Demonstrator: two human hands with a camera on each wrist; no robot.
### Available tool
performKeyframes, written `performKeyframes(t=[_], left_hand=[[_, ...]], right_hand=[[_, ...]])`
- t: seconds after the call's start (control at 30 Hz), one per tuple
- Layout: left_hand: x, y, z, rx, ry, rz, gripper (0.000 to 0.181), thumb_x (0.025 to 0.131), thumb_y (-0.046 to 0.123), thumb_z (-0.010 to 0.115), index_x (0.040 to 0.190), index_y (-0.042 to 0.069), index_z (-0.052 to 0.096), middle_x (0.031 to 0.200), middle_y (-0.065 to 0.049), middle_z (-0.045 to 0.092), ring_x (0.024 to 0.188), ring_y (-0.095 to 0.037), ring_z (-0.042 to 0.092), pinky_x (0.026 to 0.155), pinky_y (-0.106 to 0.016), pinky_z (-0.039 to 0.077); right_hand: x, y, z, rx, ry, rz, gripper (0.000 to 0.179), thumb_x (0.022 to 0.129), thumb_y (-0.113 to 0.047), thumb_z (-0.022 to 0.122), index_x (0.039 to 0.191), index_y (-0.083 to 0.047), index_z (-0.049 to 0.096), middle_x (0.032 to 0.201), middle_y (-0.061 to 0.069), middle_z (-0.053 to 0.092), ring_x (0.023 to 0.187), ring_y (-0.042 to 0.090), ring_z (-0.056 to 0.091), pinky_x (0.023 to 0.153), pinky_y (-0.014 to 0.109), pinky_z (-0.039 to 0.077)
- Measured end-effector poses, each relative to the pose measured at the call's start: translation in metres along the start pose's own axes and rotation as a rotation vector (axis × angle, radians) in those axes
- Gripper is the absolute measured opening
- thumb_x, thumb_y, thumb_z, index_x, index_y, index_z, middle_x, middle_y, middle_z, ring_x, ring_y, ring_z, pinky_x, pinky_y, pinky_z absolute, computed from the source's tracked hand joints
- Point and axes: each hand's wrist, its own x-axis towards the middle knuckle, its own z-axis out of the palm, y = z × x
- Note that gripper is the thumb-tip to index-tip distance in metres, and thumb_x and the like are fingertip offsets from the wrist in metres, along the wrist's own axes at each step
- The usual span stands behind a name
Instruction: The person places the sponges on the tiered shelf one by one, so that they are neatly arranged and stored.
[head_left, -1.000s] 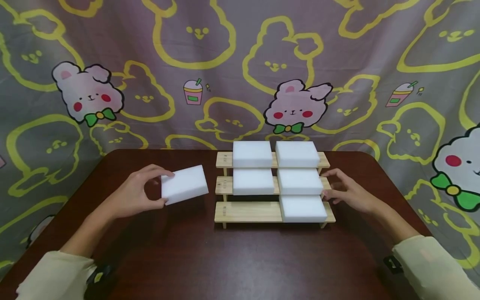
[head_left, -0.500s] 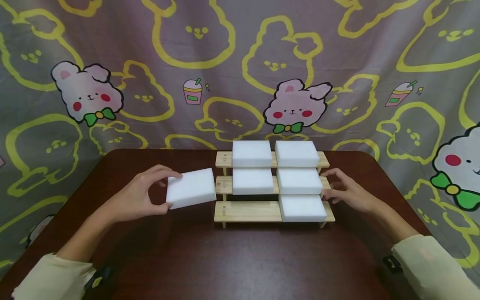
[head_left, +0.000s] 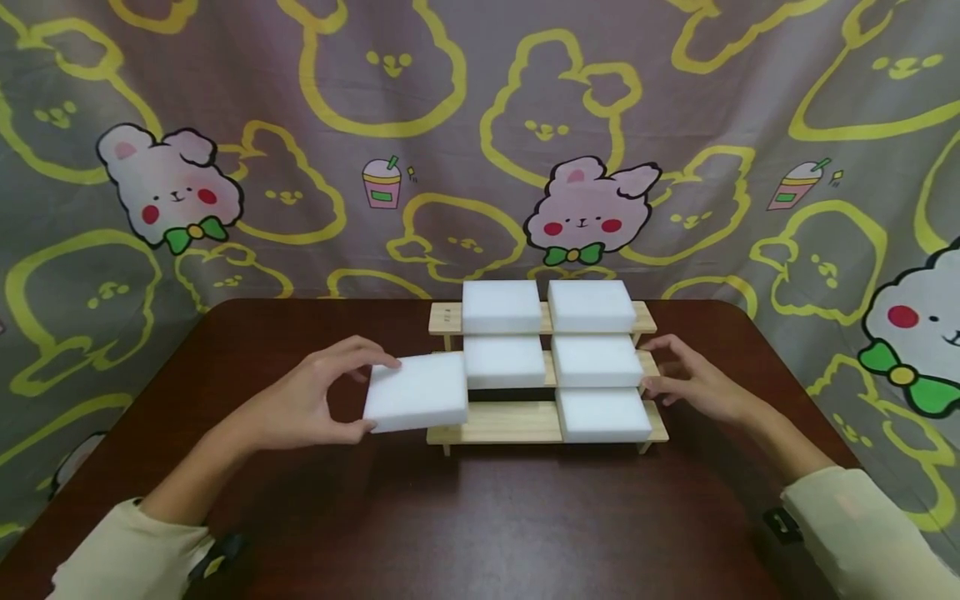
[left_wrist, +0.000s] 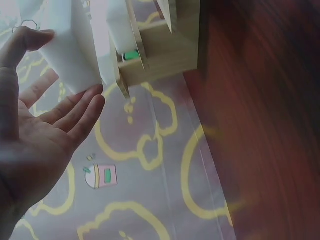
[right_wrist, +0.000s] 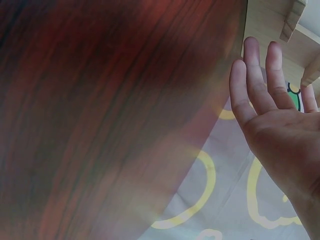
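In the head view, my left hand pinches a white foam block by its left end, fingers on the far side and thumb on the near side. The block is held up, slightly tilted, in front of the left ends of the wooden three-tier rack. In the left wrist view the foam block sits between thumb and fingertips. My right hand pinches the right end of the rack's middle tier between thumb and index finger; the right wrist view shows the other fingers extended, the thumb out of sight.
Two white foam blocks lie on the top tier, among them the left one, and two on the middle tier. One block lies at the bottom tier's right. The rack stands on a dark wooden table before a patterned curtain.
My left hand has carried the foam block to the right and slightly nearer, so that it now overlaps the rack's left side in the head view. The right hand keeps its place.
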Motion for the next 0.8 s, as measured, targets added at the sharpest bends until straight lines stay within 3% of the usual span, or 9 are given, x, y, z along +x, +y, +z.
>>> performKeyframes(t=[0.33,0.8], left_hand=[[0.010,0.014,0.016,-0.003,-0.071,0.063,0.059,0.075,0.020,0.092,0.128,0.019,0.066,0.129,0.003,0.061,0.114,-0.018,0.058,0.095,-0.044,0.055],[0.024,0.023,0.037,-0.076,-0.096,0.140,0.055,0.076,0.017,0.091,0.126,0.015,0.067,0.130,-0.001,0.060,0.115,-0.018,0.058,0.093,-0.038,0.056]], right_hand=[[0.000,-0.001,0.000,-0.004,0.003,0.018,0.054,0.100,-0.014,0.066,0.143,-0.001,0.034,0.117,0.023,0.063,0.095,0.023,0.069,0.074,0.042,0.058],[0.000,-0.001,0.000,0.001,-0.001,0.026,0.055,0.101,-0.014,0.066,0.143,-0.001,0.033,0.118,0.023,0.063,0.095,0.024,0.069,0.075,0.043,0.058]])
